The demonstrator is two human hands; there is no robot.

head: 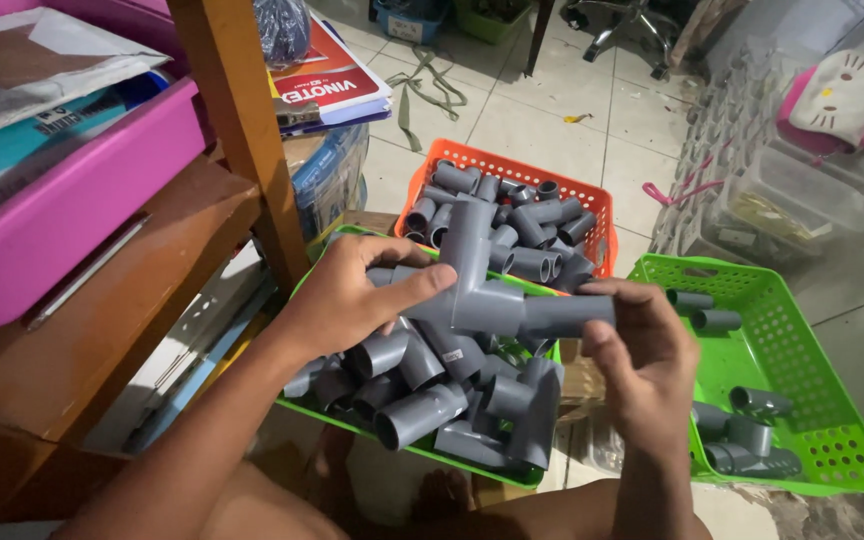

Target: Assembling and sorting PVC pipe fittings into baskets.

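A grey pipe tee fitting (482,290) is being held up between both hands, above a green basket (512,478) heaped with more grey pipe pieces; the left hand (352,295) is wrapping around the fitting's left side, its thumb pressing along the top and its fingers (392,255) curling behind; the right hand (642,360) is gripping a short grey pipe (567,315) that is meeting the fitting's right-hand socket, fingers closing around its end. An orange basket (592,200) of similar pieces is sitting just behind, and a second green basket (812,430), with only a few pieces in it, is lying to the right on the tiled floor (552,110). The pipe looks at risk of going in crooked if the hands are not lining up; a loose grip could be letting the fitting drop into the heap below.
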